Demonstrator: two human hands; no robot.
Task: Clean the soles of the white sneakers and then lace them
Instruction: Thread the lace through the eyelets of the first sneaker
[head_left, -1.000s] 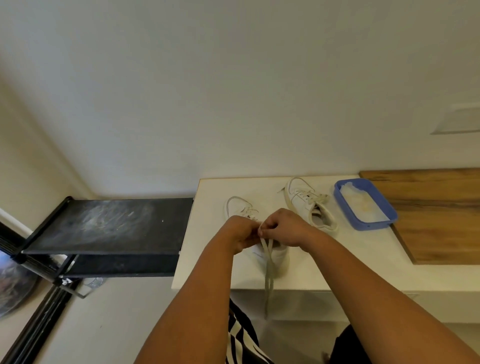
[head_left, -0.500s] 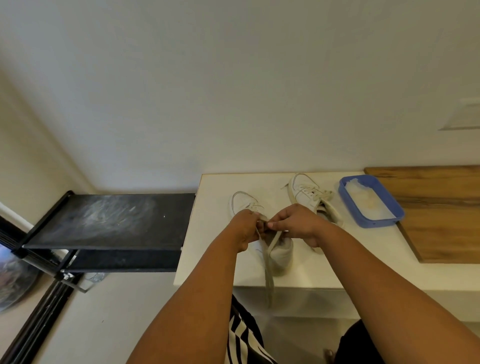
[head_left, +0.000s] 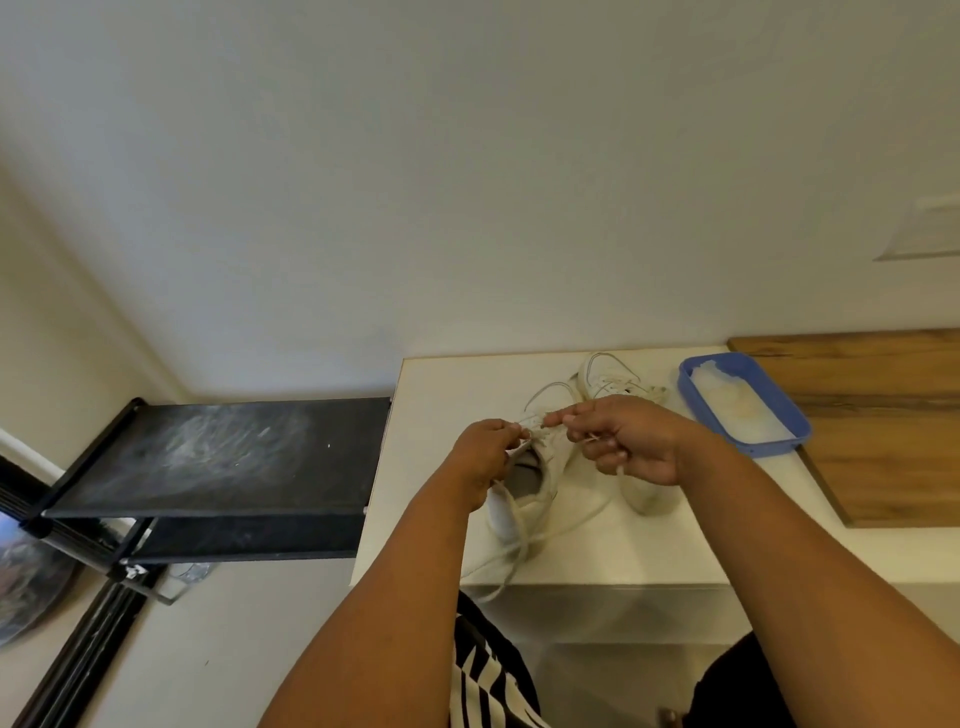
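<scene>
On the white tabletop (head_left: 649, 551), our left hand (head_left: 480, 457) and right hand (head_left: 631, 441), each pinching the cream shoelace (head_left: 582, 514), had drawn apart over the nearer white leather sneaker (head_left: 535, 483), so we judged that crossing tightened.

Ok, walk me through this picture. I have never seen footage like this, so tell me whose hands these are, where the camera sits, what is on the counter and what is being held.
No machine here: a person wears one camera on the head, looking forward and down, so the arms enter from the bottom edge. The left hand and the right hand each pinch part of a pale shoelace over the nearer white sneaker; its loose ends trail to the front edge of the white counter. A second white sneaker lies behind the right hand. To the right are a blue tray holding something pale and a wooden board. A black shelf stands left of the counter.
</scene>
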